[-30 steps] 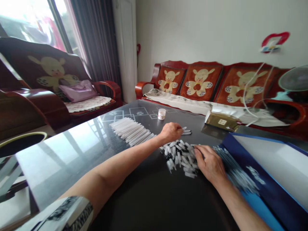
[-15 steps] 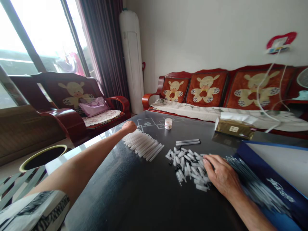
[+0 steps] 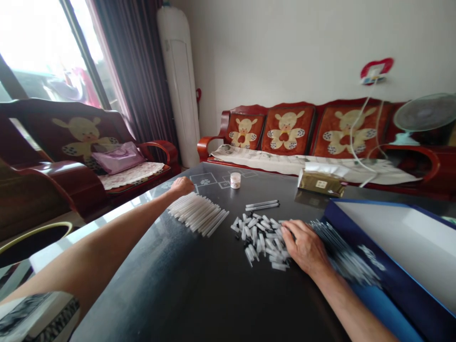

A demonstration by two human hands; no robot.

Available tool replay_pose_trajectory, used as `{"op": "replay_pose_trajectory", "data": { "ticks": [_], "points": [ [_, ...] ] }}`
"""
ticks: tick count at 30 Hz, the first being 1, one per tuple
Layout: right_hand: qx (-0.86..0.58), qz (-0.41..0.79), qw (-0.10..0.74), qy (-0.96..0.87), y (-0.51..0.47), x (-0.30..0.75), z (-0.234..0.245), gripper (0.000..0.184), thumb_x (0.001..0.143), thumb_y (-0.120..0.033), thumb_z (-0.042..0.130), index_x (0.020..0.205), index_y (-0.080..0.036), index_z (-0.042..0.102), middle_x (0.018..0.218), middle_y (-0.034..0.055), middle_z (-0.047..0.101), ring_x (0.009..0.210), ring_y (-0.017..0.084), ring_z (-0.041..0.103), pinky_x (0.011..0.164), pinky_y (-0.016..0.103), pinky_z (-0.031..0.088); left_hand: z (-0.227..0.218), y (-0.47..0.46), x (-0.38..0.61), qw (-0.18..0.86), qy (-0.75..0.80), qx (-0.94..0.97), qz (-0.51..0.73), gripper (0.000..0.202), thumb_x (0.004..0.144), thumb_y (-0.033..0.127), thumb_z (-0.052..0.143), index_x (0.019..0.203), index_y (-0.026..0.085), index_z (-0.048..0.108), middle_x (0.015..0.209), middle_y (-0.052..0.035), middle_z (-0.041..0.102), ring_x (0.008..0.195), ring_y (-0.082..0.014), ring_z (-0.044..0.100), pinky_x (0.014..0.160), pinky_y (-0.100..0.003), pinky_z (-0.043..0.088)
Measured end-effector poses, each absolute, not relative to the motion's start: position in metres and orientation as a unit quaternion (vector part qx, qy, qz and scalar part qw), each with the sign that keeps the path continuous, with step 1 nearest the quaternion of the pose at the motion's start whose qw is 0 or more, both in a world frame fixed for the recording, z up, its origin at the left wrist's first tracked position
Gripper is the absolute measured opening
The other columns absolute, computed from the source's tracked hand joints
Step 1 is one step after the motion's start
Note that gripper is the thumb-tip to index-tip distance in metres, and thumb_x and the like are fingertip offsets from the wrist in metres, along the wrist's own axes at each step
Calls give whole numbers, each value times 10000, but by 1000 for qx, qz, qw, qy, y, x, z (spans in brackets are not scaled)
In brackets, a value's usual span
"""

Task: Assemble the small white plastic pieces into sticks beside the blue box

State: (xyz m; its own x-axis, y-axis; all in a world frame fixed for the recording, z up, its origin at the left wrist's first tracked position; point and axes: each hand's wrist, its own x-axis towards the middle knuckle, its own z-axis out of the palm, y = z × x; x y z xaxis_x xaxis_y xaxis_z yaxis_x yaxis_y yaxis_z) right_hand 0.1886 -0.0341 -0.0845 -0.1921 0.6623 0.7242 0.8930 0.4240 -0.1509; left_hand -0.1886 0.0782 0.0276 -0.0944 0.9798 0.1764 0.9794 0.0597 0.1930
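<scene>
Free tabletop (image 3: pixel 223 254) runs between white tubes (image 3: pixel 197 213) and caps (image 3: pixel 254 235); a blue box (image 3: pixel 399 280) blocks rightward.

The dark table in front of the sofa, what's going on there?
A person's left hand is at the far end of a row of pen barrels on the dark table; whether it grips one is unclear. The right hand touches the edge of a heap of pen caps. Two pens lie beyond the heap, and pen refills beside the blue box.
</scene>
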Motion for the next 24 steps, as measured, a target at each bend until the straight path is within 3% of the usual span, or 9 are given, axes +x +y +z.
{"op": "replay_pose_trajectory", "data": {
  "ticks": [3,10,14,24],
  "points": [
    [-517,-146,377,-755,-36,187,-83,297,909,-329,420,956,-155,656,939,98,665,901,229,604,856,352,462,25,90,-148,3,695,709,116,238,837,251,533,896,102,709,805,-40,691,819,-183,614,682,-231,440],
    [-525,-118,378,-753,-40,183,-79,295,908,-311,409,962,-154,653,941,102,655,907,218,601,854,345,467,-7,97,-15,25,551,829,93,313,804,335,561,1071,236,690,951,-11,710,861,-141,624,745,-180,449],
    [-530,-102,382,-750,-40,183,-78,286,905,-297,409,959,-162,655,941,105,654,909,215,601,859,347,469,-22,93,28,18,526,847,71,380,806,401,560,1151,263,643,1012,-15,703,968,-168,625,826,-201,462],
    [-537,-55,390,-746,-38,166,-75,272,899,-270,403,915,-163,652,917,107,645,891,217,598,848,342,467,-24,90,28,-25,496,868,20,332,795,192,514,1084,251,666,1011,-44,698,961,-186,644,841,-249,485]
  ]
}}
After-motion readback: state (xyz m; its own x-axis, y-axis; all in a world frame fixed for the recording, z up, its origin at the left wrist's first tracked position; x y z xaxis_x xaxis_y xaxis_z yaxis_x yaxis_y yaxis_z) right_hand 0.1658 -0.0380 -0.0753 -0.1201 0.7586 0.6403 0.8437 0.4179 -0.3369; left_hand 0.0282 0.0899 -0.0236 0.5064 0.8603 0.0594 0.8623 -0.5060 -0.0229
